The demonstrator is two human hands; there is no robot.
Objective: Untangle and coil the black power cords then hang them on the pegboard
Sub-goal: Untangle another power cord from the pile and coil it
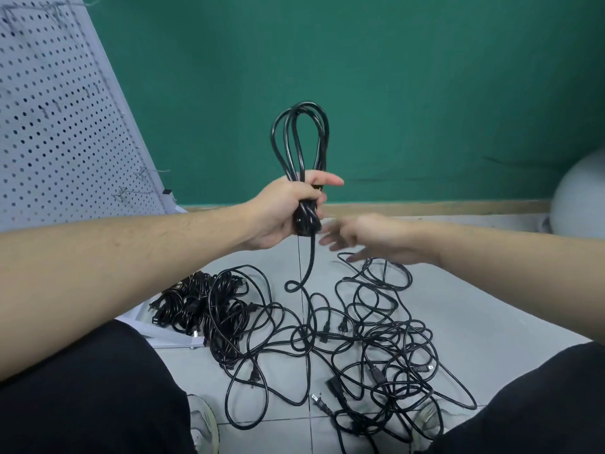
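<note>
My left hand grips a coiled black power cord at its wrapped lower part, with the loops standing upright above the fist. A loose tail of that cord hangs down to the floor. My right hand is blurred just right of the coil, fingers spread and holding nothing. On the floor below lies a tangle of black power cords with several plugs. A pile of coiled cords sits at the left. The white pegboard leans at the far left with wire hooks on it.
A green wall stands behind, with a wooden skirting strip along its base. A grey ball rests at the right edge. My knees in black trousers and my shoes frame the grey tiled floor.
</note>
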